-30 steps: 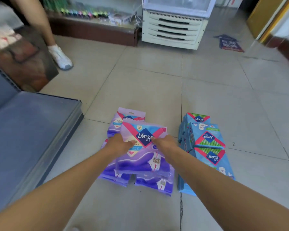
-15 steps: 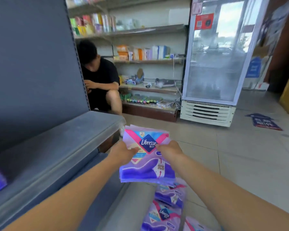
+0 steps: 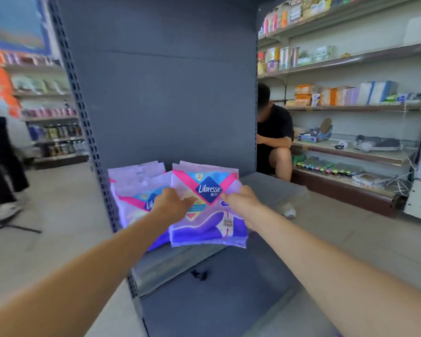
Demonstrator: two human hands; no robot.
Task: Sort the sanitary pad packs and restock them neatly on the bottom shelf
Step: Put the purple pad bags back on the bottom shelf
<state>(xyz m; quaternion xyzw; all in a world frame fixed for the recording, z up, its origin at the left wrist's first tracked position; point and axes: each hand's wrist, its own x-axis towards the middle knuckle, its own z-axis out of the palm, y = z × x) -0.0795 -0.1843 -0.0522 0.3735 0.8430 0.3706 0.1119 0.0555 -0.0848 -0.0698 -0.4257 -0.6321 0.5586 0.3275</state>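
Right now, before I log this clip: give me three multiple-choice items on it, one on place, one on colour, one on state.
1. Where do the purple packs already put away stand?
A. left end of the grey shelf
B. on the floor tiles
C. on the wall shelves at right

2. Main colour of the held pack's lower half?
A. green
B. purple
C. orange

3. How is the held pack gripped?
A. left hand only
B. both hands
C. lying free

Key: 1 A, stocked packs stand on the grey shelf; 2 B, held pack; 3 B, left hand and right hand pinch it.
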